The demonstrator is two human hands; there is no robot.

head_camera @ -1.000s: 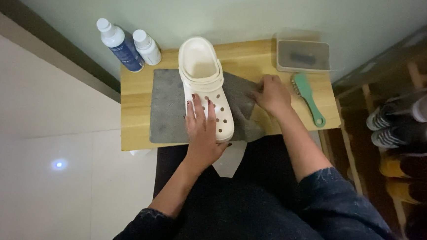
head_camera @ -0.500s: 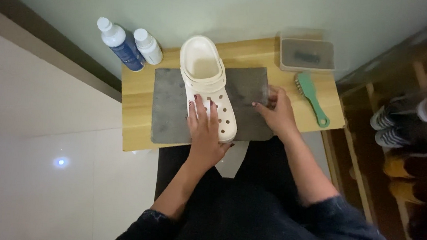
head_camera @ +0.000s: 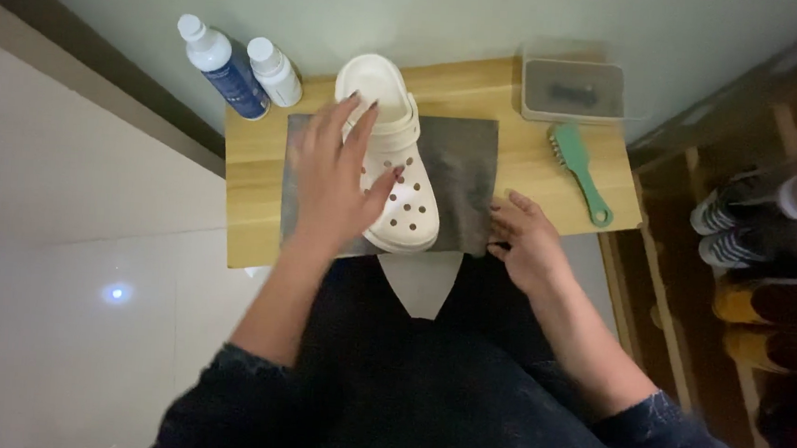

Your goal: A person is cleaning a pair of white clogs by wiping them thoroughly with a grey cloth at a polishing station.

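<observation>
A white perforated clog [head_camera: 391, 159] lies on a grey cloth mat [head_camera: 462, 172] spread over a small wooden table [head_camera: 531, 172]. My left hand [head_camera: 332, 178] hovers spread over the clog's left side, fingers apart, fingertips near the heel strap. My right hand [head_camera: 526, 241] rests at the mat's near right corner, fingers touching its edge; whether it pinches the mat is unclear.
Two spray bottles, one blue [head_camera: 224, 66] and one white [head_camera: 274, 71], stand at the table's back left. A grey-lidded box [head_camera: 573, 89] and a green brush [head_camera: 581, 171] lie at the right. Shoes [head_camera: 768, 219] sit on a rack to the right.
My left hand moved from the clog's toe up toward its heel. My right hand slid from the mat's far right corner down to its near right corner, flattening it.
</observation>
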